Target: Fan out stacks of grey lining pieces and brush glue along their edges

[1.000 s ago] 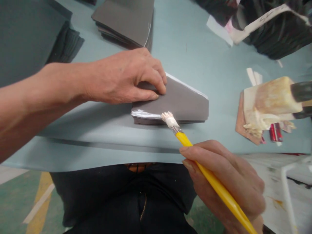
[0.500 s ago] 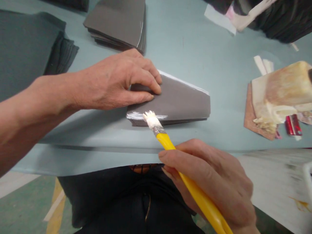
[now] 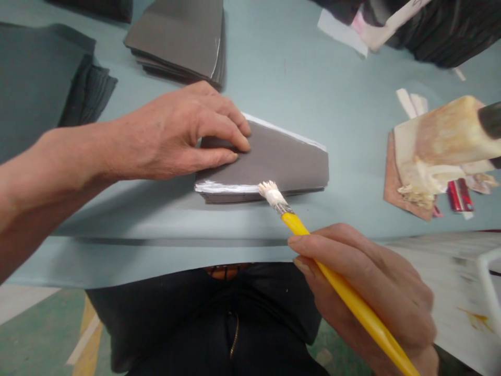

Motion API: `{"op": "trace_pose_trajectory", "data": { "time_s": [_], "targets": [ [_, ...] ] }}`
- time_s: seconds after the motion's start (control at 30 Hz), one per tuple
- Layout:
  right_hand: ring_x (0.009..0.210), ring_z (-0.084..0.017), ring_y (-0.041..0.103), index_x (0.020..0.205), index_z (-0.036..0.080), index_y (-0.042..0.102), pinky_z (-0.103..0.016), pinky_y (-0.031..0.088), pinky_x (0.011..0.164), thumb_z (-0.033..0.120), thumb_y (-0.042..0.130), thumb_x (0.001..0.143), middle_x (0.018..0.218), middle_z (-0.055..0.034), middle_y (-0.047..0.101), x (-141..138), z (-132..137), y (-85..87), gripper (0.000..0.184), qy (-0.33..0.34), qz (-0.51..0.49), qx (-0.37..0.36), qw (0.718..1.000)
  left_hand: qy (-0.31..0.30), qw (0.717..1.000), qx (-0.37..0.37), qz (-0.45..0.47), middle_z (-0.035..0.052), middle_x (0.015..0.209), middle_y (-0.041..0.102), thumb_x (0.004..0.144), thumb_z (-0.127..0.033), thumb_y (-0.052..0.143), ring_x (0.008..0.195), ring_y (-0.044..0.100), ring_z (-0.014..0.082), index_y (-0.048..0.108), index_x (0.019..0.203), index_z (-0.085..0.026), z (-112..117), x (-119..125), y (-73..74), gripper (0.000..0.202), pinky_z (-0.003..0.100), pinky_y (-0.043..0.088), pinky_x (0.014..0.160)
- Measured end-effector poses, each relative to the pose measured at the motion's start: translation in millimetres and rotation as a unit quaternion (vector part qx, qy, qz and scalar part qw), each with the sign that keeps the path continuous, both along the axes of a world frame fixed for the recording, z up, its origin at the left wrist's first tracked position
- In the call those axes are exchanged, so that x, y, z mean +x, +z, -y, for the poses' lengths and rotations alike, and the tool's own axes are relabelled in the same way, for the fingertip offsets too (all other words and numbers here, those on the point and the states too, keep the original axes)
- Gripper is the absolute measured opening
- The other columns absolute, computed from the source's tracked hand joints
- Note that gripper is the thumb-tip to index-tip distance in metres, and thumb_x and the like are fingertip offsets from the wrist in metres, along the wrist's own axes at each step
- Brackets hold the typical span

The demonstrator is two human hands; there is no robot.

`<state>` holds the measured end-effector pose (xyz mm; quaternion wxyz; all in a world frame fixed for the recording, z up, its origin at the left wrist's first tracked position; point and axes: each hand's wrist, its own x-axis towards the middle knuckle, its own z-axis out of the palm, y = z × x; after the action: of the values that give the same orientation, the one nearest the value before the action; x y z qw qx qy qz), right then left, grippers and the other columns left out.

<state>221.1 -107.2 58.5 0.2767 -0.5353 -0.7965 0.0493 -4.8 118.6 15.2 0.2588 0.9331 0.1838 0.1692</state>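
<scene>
A small stack of dark grey, tapered sheet pieces (image 3: 285,162) lies near the table's front edge. White, wet-looking coating lines its far slanted edge and the left part of its near edge. My left hand (image 3: 188,133) holds the stack down at its left end, thumb and fingertips pressed on the top piece; some fingers are partly hidden. My right hand (image 3: 368,292) is closed round the yellow handle of a brush (image 3: 348,295). White coating covers the brush's bristles, which touch the near edge around its middle.
Another stack of grey pieces (image 3: 180,36) stands behind my left hand. Dark cloth-like sheets (image 3: 35,73) lie at the left. At the right are a stained, pale block-shaped container (image 3: 442,130), a red cylinder (image 3: 461,195) and scraps. Black material (image 3: 438,34) is piled at the back right.
My right hand has moved the brush rightward along the near edge. The white strip there is longer and more solid. My left hand stays on the stack; the whole view has shifted slightly.
</scene>
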Motion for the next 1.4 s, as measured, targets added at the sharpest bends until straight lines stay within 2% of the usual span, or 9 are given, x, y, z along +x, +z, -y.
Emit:
{"op": "trace_pose_trajectory", "data": {
  "time_s": [0.2, 0.37, 0.5, 0.7, 0.83, 1.03, 1.2, 1.4],
  "targets": [
    [0.078, -0.010, 0.069, 0.116, 0.015, 0.070, -0.023, 0.053, 0.069, 0.004, 0.069, 0.100, 0.093, -0.0029, 0.072, 10, 0, 0.7, 0.019, -0.012, 0.018, 0.014, 1.000, 0.007, 1.000, -0.018, -0.015, -0.0006, 0.136, 0.079, 0.104, -0.059, 0.053, 0.121, 0.064, 0.0267, 0.084, 0.120, -0.031, 0, -1, 3.6, 0.044, 0.049, 0.044, 0.122],
    [0.077, -0.009, 0.068, 0.114, 0.014, 0.069, -0.022, 0.051, 0.069, 0.004, 0.068, 0.101, 0.093, -0.0021, 0.071, 17, 1, 3.9, 0.017, -0.018, 0.018, 0.004, 1.000, -0.002, 1.000, 0.012, -0.006, 0.0026, 0.136, 0.078, 0.104, -0.061, 0.054, 0.117, 0.065, 0.0276, 0.083, 0.122, -0.028, -1, -3, 3.5, 0.047, 0.050, 0.048, 0.114],
    [0.076, -0.009, 0.067, 0.114, 0.014, 0.069, -0.022, 0.051, 0.069, 0.004, 0.067, 0.101, 0.091, -0.0017, 0.071, 22, 1, 3.2, 0.017, -0.027, 0.016, 0.012, 0.999, -0.001, 1.000, 0.019, -0.009, 0.0040, 0.135, 0.079, 0.104, -0.059, 0.055, 0.119, 0.067, 0.0285, 0.083, 0.123, -0.027, -3, -3, 0.8, 0.046, 0.051, 0.049, 0.113],
    [0.074, -0.009, 0.066, 0.114, 0.014, 0.069, -0.023, 0.050, 0.067, 0.005, 0.067, 0.102, 0.090, -0.0020, 0.071, 30, 3, 1.8, 0.016, -0.035, 0.024, 0.022, 0.999, 0.013, 1.000, 0.007, 0.002, -0.0033, 0.136, 0.078, 0.104, -0.058, 0.058, 0.120, 0.067, 0.0266, 0.083, 0.124, -0.035, -3, -5, -1.7, 0.039, 0.049, 0.047, 0.116],
    [0.074, -0.008, 0.067, 0.114, 0.015, 0.069, -0.022, 0.050, 0.067, 0.005, 0.068, 0.102, 0.091, -0.0017, 0.071, 36, 3, 1.4, 0.016, -0.050, 0.024, 0.026, 0.998, 0.022, 1.000, 0.011, 0.004, -0.0045, 0.138, 0.078, 0.104, -0.057, 0.060, 0.121, 0.066, 0.0266, 0.082, 0.125, -0.037, -3, -7, -3.3, 0.036, 0.050, 0.048, 0.115],
    [0.072, -0.009, 0.069, 0.113, 0.014, 0.071, -0.021, 0.052, 0.068, 0.005, 0.069, 0.100, 0.091, -0.0020, 0.071, 44, 6, -0.1, 0.016, -0.057, 0.012, 0.023, 0.998, 0.025, 1.000, 0.000, 0.008, -0.0093, 0.139, 0.076, 0.101, -0.055, 0.064, 0.123, 0.066, 0.0284, 0.080, 0.129, -0.047, -5, -9, -6.0, 0.033, 0.051, 0.047, 0.116],
    [0.074, -0.009, 0.068, 0.114, 0.014, 0.070, -0.022, 0.052, 0.068, 0.005, 0.070, 0.099, 0.092, -0.0021, 0.072, 51, 8, -1.1, 0.018, -0.066, 0.020, 0.030, 0.997, 0.030, 1.000, 0.007, 0.000, -0.0094, 0.141, 0.076, 0.102, -0.051, 0.064, 0.121, 0.065, 0.0283, 0.078, 0.131, -0.048, -4, -10, -6.8, 0.033, 0.052, 0.047, 0.117],
    [0.074, -0.010, 0.070, 0.112, 0.015, 0.071, -0.023, 0.053, 0.068, 0.004, 0.072, 0.097, 0.093, -0.0021, 0.074, 58, 10, -2.3, 0.019, -0.088, 0.033, 0.045, 0.995, 0.039, 0.999, -0.009, -0.004, -0.0206, 0.142, 0.072, 0.100, -0.050, 0.065, 0.127, 0.065, 0.0274, 0.072, 0.135, -0.059, -2, -12, -5.5, 0.037, 0.049, 0.044, 0.120]
  ]
}}
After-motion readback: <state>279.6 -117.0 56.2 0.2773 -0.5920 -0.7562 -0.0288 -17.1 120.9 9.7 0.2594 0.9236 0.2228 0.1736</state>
